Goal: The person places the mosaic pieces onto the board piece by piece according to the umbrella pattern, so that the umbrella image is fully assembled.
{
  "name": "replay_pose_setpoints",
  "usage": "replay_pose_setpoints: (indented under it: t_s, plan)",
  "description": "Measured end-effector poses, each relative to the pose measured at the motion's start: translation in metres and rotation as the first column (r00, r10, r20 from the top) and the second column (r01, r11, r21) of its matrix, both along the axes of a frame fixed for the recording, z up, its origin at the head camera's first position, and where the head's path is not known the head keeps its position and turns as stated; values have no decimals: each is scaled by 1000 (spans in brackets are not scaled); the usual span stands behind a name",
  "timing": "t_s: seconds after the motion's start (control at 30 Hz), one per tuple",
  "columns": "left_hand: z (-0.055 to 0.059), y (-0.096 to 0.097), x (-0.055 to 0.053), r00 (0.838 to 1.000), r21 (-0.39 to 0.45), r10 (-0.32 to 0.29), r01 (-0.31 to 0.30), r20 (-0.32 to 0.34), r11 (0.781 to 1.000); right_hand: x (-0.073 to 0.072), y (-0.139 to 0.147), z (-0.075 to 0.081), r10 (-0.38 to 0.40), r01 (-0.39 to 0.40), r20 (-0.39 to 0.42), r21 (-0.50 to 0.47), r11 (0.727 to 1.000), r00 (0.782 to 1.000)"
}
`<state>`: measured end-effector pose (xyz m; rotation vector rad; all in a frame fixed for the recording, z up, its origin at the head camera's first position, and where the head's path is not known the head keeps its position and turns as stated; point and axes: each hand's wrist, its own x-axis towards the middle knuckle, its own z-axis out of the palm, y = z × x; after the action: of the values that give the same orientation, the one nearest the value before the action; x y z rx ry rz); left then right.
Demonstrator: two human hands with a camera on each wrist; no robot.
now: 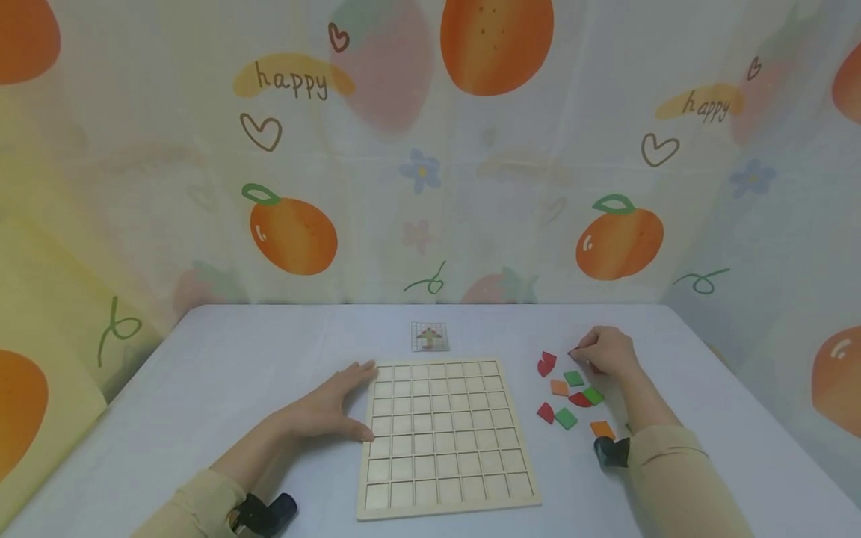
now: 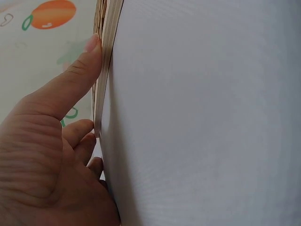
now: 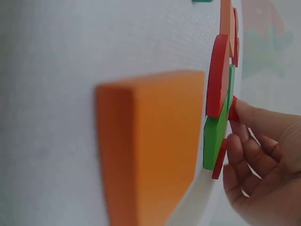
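A person's left grip (image 1: 323, 408), unclenched, touches the left edge of a gridded wooden board (image 1: 444, 426), pale wood showing in its squares; rightward, loose pieces (image 1: 566, 418) dot the tabletop (image 1: 572, 482), and the right grip (image 1: 608, 351), nearer them, pinches a red piece (image 3: 233, 109) right of the board's far corner.

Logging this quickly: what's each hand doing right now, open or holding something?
Left hand: open, touching the left edge of the grid board.
Right hand: pinching a red piece.
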<state>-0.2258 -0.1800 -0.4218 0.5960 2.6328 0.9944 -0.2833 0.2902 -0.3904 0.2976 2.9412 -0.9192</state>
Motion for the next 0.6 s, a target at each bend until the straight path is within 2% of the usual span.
replay_pose_setpoints:
  t_s: [0.23,0.43,0.6]
  plan:
    - [-1,0,-1,1000,4,-4,4,-3,1000,-4,-4,4,5,-6,-34,-26,1000,999]
    - [-1,-1,0,1000,6,-7,7,-3,1000,-6,-17,12,41,-46,-120,-33,998,992]
    - [0,0,0,1000,7,-12,12,-8,1000,-7,-34,20,69,-85,-156,-95,992,985]
